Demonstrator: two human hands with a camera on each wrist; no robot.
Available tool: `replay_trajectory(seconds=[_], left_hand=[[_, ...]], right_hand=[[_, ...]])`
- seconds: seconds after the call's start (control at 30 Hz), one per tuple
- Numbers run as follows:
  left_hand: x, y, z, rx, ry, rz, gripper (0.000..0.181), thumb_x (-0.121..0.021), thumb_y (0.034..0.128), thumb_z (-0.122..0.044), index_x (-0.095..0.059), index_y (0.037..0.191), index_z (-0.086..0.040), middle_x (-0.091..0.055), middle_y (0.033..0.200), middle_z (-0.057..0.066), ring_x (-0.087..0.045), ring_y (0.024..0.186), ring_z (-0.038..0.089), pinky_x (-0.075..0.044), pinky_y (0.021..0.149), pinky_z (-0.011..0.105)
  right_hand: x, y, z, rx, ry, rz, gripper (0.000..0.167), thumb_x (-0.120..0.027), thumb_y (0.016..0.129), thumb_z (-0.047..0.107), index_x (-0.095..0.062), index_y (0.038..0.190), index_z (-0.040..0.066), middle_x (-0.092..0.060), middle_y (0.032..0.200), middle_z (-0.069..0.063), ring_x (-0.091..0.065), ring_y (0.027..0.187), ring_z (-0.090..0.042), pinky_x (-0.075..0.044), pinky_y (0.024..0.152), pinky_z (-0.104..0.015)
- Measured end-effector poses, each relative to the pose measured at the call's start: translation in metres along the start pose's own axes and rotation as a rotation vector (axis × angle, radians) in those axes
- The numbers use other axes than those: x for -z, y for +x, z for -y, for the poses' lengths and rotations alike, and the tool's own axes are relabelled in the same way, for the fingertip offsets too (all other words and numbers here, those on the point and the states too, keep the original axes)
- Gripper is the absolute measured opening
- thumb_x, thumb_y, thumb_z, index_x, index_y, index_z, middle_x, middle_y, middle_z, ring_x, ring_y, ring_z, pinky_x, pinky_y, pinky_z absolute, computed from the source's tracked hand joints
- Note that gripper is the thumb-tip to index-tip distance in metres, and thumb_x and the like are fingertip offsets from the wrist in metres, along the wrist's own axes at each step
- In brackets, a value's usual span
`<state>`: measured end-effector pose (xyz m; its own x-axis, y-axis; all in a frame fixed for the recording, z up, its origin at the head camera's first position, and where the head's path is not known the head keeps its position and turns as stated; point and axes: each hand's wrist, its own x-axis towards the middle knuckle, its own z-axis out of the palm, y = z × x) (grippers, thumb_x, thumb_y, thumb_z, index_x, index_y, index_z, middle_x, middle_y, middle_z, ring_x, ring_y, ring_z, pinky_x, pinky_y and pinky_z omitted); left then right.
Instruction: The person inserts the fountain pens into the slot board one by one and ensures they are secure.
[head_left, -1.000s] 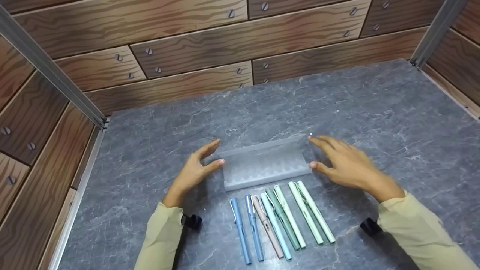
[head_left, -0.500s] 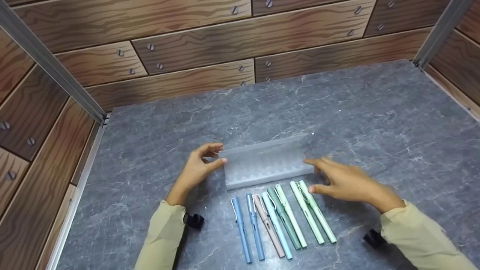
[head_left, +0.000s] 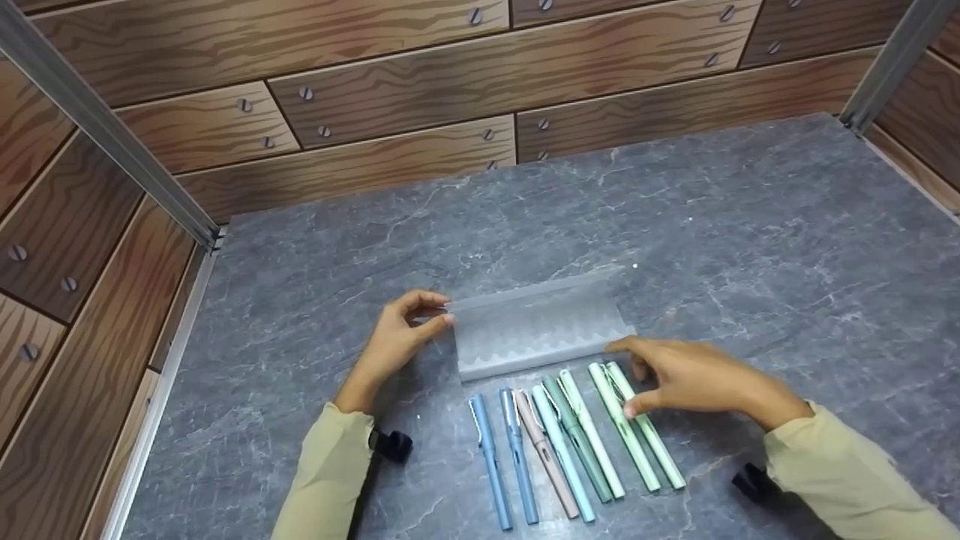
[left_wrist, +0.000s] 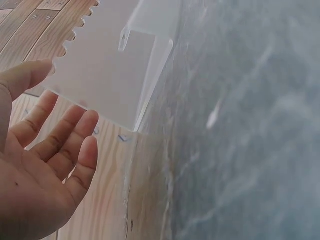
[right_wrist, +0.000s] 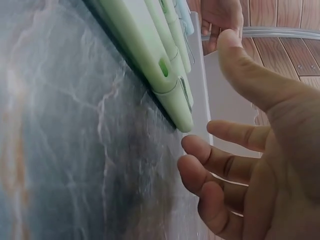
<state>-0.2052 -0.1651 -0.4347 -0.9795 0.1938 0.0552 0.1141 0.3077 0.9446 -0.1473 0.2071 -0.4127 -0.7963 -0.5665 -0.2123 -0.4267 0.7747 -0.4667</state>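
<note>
A frosted, translucent tray with a scalloped edge (head_left: pixel 540 322) lies on the table. My left hand (head_left: pixel 394 337) is at its left end, thumb and fingertips at the edge; in the left wrist view that hand (left_wrist: pixel 50 150) has relaxed fingers beside the tray (left_wrist: pixel 105 65). Several pens lie in front of the tray: blue ones (head_left: pixel 491 465), a brown one (head_left: pixel 551 469), a light blue one, a dark green one and pale green ones. Over the rightmost pale green pens (head_left: pixel 626 431) hovers my right hand (head_left: pixel 697 375); in the right wrist view its fingers are spread near a pen's end (right_wrist: pixel 175 107).
Grey marbled table surface (head_left: pixel 750 262) surrounds the tray and pens. Wood-patterned panels (head_left: pixel 397 97) stand behind and at both sides, with metal posts at the corners. Small white specks (head_left: pixel 635 265) lie on the table.
My right hand has moved from the tray's right end down toward the rightmost pens, its thumb now over them. The left hand's fingers have drawn in closer to the tray's left edge.
</note>
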Motion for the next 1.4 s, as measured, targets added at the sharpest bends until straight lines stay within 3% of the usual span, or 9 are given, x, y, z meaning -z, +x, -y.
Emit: replay_trajectory(seconds=[0.27, 0.47, 0.83, 1.03, 1.4], left_hand=[[0.000, 0.000, -0.003, -0.007, -0.042, -0.018, 0.023, -0.069, 0.0856, -0.006, -0.065, 0.106, 0.003, -0.067, 0.105, 0.015, -0.063, 0.090, 0.010, -0.050, 0.073, 0.023], [-0.003, 0.001, -0.006, -0.003, -0.062, -0.043, 0.017, -0.066, 0.0874, -0.005, -0.066, 0.102, 0.004, -0.068, 0.096, 0.011, -0.063, 0.081, 0.012, -0.050, 0.068, 0.025], [-0.007, 0.000, -0.004, 0.007, -0.078, -0.070, 0.014, -0.066, 0.0884, -0.004, -0.066, 0.099, 0.004, -0.067, 0.093, 0.007, -0.061, 0.081, 0.007, -0.049, 0.073, 0.022], [-0.007, 0.000, -0.004, 0.025, -0.075, -0.086, 0.013, -0.065, 0.0885, -0.005, -0.066, 0.098, 0.003, -0.067, 0.095, 0.009, -0.062, 0.081, 0.007, -0.050, 0.073, 0.026], [-0.007, -0.001, -0.005, 0.046, -0.083, -0.082, 0.013, -0.066, 0.0882, -0.007, -0.067, 0.099, 0.001, -0.067, 0.100, 0.010, -0.067, 0.087, 0.020, -0.052, 0.077, 0.033]], right_hand=[[-0.004, 0.004, -0.001, -0.016, 0.005, 0.021, 0.082, -0.073, 0.072, 0.058, -0.048, 0.138, 0.016, -0.054, 0.086, 0.009, -0.045, 0.070, -0.005, -0.038, 0.061, -0.025], [-0.007, 0.007, -0.001, -0.013, 0.000, 0.006, 0.076, -0.077, 0.072, 0.052, -0.053, 0.134, 0.013, -0.051, 0.083, 0.009, -0.043, 0.067, -0.004, -0.038, 0.060, -0.024], [-0.009, 0.006, -0.003, -0.013, 0.019, -0.001, 0.070, -0.078, 0.075, 0.043, -0.055, 0.132, 0.010, -0.053, 0.085, 0.009, -0.042, 0.066, -0.003, -0.039, 0.061, -0.023], [-0.007, 0.008, -0.004, -0.001, 0.044, 0.011, 0.066, -0.077, 0.077, 0.039, -0.054, 0.132, 0.011, -0.054, 0.087, 0.008, -0.045, 0.067, -0.002, -0.040, 0.061, -0.022], [-0.004, 0.010, -0.010, 0.041, 0.228, 0.028, 0.063, -0.076, 0.079, 0.020, -0.050, 0.135, 0.007, -0.059, 0.096, -0.002, -0.052, 0.073, -0.005, -0.047, 0.065, -0.022]])
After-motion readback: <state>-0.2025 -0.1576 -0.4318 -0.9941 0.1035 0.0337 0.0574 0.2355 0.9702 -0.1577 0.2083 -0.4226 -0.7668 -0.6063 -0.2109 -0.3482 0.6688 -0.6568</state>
